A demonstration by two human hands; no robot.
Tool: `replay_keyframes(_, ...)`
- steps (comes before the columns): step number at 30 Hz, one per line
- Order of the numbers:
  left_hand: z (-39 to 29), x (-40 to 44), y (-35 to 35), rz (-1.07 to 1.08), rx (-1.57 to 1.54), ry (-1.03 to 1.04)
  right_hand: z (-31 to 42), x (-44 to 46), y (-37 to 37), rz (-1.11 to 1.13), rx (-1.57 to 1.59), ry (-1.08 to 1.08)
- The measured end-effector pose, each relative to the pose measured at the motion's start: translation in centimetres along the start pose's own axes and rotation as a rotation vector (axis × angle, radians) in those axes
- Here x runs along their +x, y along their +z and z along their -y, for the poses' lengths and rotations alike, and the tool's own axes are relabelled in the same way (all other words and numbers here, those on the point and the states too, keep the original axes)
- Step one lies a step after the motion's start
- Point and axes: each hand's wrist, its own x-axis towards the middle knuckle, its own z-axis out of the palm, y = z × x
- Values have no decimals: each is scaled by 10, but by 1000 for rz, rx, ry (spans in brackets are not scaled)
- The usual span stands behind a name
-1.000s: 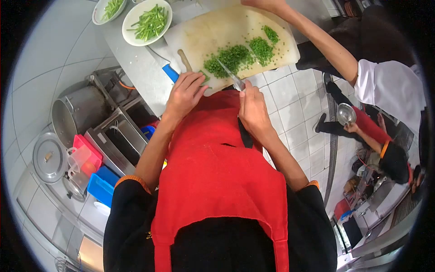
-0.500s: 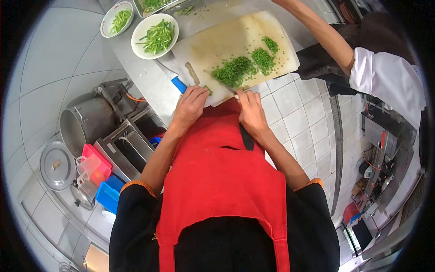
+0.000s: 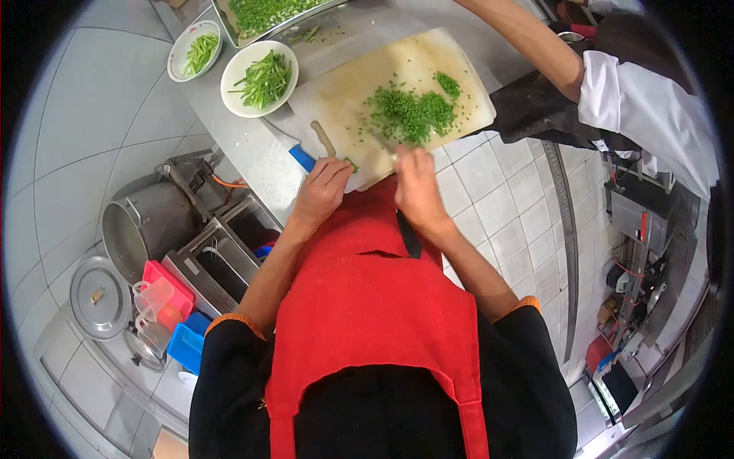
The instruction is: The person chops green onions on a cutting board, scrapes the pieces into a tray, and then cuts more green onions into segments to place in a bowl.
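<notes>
Holding a knife, whose blade I see only as a blur, the right hand curls its fingers around the handle at the near edge of the pale cutting board. The left hand is at the board's near left corner, fingers bunched close together; I make out a short bit of green stalk at the fingertips but cannot tell whether they pinch it. Chopped greens lie heaped on the board beyond the knife, with a smaller clump just beside them. A blue handle rests next to the left hand, and past it I see a white bowl of cut stalks. A co-worker's arm reaches in from the right.
</notes>
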Motion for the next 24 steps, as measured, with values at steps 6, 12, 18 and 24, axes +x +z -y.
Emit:
replay_keyframes(6,-1,-1,-3,44,-24,-30,-5,-1,9,76,-1,51)
replay_keyframes(12,3,2,0,36,-15,14,-10,22,-17,-77,-43,100)
replay_keyframes(18,6,0,-2,55,-34,46,8,-5,12,60,49,-17)
replay_keyframes(24,10,6,5,74,-48,58,-10,13,-12,-41,-25,100)
